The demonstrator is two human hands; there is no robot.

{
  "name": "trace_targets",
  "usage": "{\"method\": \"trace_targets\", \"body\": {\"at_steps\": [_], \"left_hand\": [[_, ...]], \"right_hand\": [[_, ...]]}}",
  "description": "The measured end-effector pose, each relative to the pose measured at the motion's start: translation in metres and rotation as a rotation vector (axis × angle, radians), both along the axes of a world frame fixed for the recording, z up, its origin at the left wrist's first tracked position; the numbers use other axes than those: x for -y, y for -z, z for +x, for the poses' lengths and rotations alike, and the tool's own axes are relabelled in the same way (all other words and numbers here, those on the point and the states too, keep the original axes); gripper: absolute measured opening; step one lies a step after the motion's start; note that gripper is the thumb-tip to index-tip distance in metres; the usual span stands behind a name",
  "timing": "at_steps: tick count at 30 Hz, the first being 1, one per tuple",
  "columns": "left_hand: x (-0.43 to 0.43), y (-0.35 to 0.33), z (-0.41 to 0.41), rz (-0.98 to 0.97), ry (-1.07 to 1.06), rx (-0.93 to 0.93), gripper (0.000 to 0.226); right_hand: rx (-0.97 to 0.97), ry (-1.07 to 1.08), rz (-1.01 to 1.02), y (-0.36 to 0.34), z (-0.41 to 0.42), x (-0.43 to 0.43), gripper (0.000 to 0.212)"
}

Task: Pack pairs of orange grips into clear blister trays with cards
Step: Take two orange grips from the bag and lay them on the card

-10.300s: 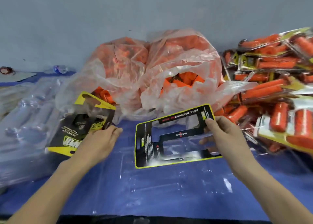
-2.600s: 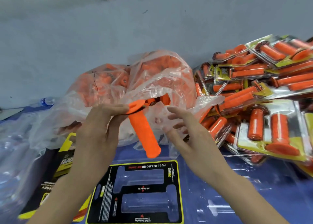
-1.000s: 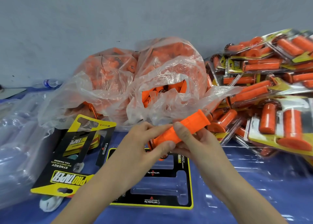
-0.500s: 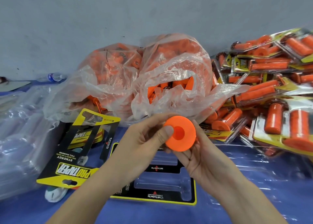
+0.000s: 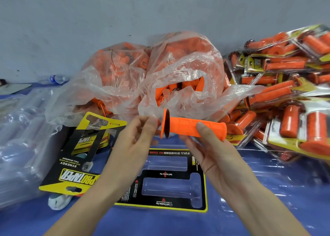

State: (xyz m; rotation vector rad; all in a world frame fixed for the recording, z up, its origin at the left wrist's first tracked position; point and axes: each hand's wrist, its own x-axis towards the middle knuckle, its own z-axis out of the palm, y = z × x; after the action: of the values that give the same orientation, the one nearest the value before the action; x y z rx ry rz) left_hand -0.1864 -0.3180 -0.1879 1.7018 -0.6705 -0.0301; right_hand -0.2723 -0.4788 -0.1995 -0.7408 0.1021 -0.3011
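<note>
Right fingers (image 5: 201, 128) were clamped on the orange grip (image 5: 185, 127), thumb on top, the others under the barrel. I held it level, off the desk (image 5: 267, 209), just above the blister tray (image 5: 169, 189). The flange (image 5: 163, 123) pointed left. My right hand (image 5: 210, 146) carried all the weight.

Left hand (image 5: 137, 139) sat at the flange end with its fingertips against the rim. Blur there; I couldn't tell if they pinched it or only touched.

The tray lay flat below with its black-and-yellow card (image 5: 166, 175) on it, both cavities empty.

Step in hand, as I judged it: seat this first grip. To do it well, match the flange to the wide end of a cavity. The lower cavity seemed wider on the right, so the grip likely needed a flip; hard to be sure through clear plastic. Lower it level and press along the barrel, not on one end, or the light tray may tip.

Further out: open bags (image 5: 178, 75) of loose grips behind, packed blister packs (image 5: 285, 93) piled right, spare cards (image 5: 80, 155) and empty trays (image 5: 21, 137) left.
</note>
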Motion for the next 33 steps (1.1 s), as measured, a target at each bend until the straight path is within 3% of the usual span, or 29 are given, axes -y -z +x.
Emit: {"method": "trace_targets", "body": {"at_steps": [2,7,11,16,20,22,25,27,33], "left_hand": [[0.000,0.001,-0.006,0.090,-0.016,0.048,0.034],[-0.001,0.004,-0.010,0.166,-0.150,0.111,0.021],[-0.005,0.004,-0.017,0.171,-0.190,0.184,0.014],[-0.013,0.005,-0.005,0.182,-0.211,0.065,0.009],[-0.024,0.009,0.010,0.194,-0.232,0.017,0.008],[-0.036,0.010,0.020,0.241,-0.265,0.004,0.009],[-0.050,0.020,0.027,0.350,-0.282,-0.054,0.012],[-0.053,0.029,0.025,0.427,-0.280,-0.074,0.013],[-0.049,0.047,0.020,0.508,-0.290,-0.065,0.015]], "right_hand": [[0.013,0.067,-0.057,0.002,0.001,0.000,0.039],[0.007,0.106,-0.266,0.006,0.000,-0.010,0.042],[-0.014,0.212,-0.402,0.008,0.001,-0.020,0.031],[-0.064,0.227,-0.642,0.012,0.003,-0.023,0.031],[-0.028,0.183,-0.783,0.010,0.004,-0.008,0.052],[-0.021,0.291,-1.019,0.010,0.003,0.010,0.048],[-0.170,0.489,-1.657,0.019,0.000,0.036,0.035],[-0.291,0.461,-1.948,0.026,0.000,0.043,0.031],[-0.459,0.302,-2.228,0.042,0.006,0.038,0.042]]}}
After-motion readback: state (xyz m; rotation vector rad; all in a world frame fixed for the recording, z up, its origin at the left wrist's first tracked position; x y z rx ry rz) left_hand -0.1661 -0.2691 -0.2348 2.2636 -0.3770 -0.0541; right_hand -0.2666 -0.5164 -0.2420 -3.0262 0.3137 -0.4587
